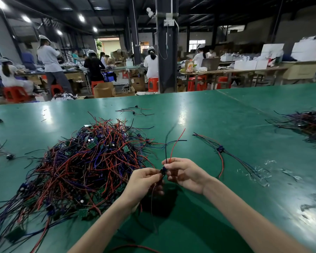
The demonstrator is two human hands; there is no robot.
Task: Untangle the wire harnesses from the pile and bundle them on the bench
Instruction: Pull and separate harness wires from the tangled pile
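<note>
While harness point(163, 170) in fingers point(152, 172), open bench point(235, 125) R.

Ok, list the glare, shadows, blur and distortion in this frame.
Head view: lamps blow out and throw glare on the bench; head view: a dark shadow lies under the left hand and right hand; head view: the pile blurs at its near edge, the harness at its tips; head view: the wide-angle lens bends the bench's far edge.

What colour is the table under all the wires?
The smooth flat bench top is green, best seen in the head view.
</note>
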